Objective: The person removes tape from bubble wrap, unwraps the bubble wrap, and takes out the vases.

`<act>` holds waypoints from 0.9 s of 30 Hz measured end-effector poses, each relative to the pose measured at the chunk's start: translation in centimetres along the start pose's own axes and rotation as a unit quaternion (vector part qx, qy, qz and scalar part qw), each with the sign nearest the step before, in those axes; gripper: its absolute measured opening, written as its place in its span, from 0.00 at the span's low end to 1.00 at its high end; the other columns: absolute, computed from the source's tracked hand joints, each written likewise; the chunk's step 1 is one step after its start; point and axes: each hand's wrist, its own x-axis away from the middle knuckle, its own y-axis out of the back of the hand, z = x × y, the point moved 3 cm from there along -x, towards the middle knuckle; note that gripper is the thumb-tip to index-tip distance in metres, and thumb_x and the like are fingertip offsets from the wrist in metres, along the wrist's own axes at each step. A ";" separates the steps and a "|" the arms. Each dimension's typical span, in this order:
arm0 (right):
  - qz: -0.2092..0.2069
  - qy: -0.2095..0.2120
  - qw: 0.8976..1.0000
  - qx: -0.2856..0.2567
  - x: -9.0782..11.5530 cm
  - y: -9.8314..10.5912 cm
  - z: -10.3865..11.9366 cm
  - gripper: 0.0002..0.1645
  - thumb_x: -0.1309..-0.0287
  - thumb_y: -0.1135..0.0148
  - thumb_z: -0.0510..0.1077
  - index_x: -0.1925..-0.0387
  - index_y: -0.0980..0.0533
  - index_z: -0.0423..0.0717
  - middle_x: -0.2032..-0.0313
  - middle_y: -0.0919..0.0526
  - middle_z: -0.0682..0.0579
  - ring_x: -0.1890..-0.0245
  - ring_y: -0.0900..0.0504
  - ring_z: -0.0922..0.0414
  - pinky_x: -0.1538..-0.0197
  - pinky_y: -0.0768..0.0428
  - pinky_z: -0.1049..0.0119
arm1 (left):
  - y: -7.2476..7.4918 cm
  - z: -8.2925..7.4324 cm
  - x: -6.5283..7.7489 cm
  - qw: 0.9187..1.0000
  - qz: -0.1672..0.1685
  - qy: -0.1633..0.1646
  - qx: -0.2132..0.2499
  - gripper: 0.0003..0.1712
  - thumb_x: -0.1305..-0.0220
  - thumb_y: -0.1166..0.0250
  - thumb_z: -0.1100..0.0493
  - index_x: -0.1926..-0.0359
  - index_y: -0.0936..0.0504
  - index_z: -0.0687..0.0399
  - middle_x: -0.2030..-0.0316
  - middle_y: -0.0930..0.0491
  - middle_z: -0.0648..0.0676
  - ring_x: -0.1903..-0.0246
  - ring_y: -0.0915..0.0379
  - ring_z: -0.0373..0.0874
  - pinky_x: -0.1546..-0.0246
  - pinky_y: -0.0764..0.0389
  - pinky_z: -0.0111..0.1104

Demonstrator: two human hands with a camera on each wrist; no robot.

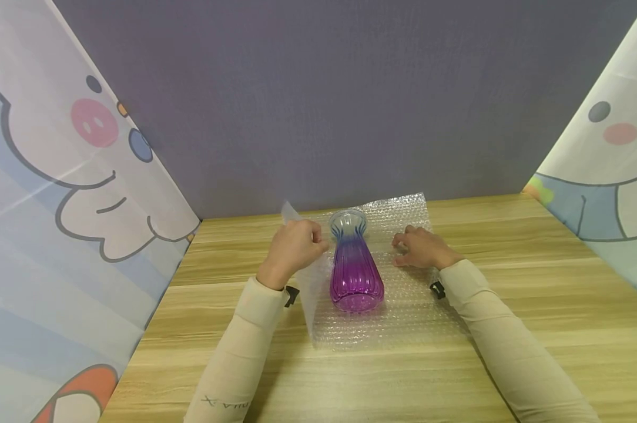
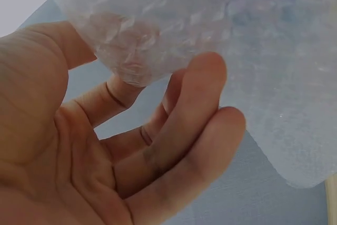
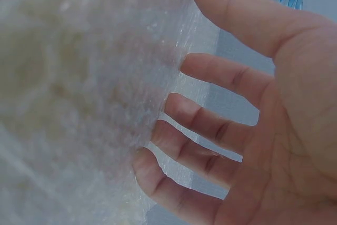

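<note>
A ribbed glass vase, clear-blue at its flared mouth and purple to magenta at the base, lies on its side on a sheet of bubble wrap. Its mouth points to the far side of the table. My left hand pinches the sheet's left edge and holds that flap raised beside the vase. In the left wrist view the wrap passes between thumb and fingers. To the right of the vase, my right hand touches the sheet with spread fingertips, apart from the glass.
The wood-grain table carries the sheet near its back edge. A grey panel rises behind it. Printed cartoon cloths hang along the left and right sides. A black strap piece sits at the right wrist.
</note>
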 end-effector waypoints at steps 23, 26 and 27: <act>0.005 -0.009 1.000 0.003 0.0 0.1 0.0 0.29 0.45 0.26 0.57 0.47 0.19 0.48 0.57 0.20 0.44 0.57 0.20 0.44 0.60 0.16 0.46 | 0.2 1.2 0.0 0.998 0.064 0.018 -0.017 0.18 0.42 0.28 0.51 0.85 0.24 0.44 0.75 0.21 0.47 0.77 0.30 0.44 0.74 0.30 0.35; 0.008 -0.012 1.000 0.003 0.0 0.0 0.0 0.29 0.45 0.26 0.58 0.46 0.19 0.48 0.57 0.20 0.44 0.57 0.20 0.44 0.60 0.16 0.46 | 0.1 1.3 0.0 0.997 0.074 0.017 -0.018 0.18 0.42 0.28 0.51 0.85 0.23 0.44 0.72 0.19 0.47 0.76 0.28 0.44 0.73 0.29 0.36; 0.009 -0.012 1.000 0.002 0.0 0.0 0.0 0.29 0.45 0.26 0.58 0.46 0.19 0.48 0.57 0.20 0.44 0.57 0.20 0.44 0.60 0.16 0.46 | 0.1 1.4 0.0 0.997 0.076 0.018 -0.019 0.18 0.42 0.29 0.51 0.85 0.23 0.45 0.71 0.19 0.47 0.75 0.28 0.44 0.72 0.29 0.36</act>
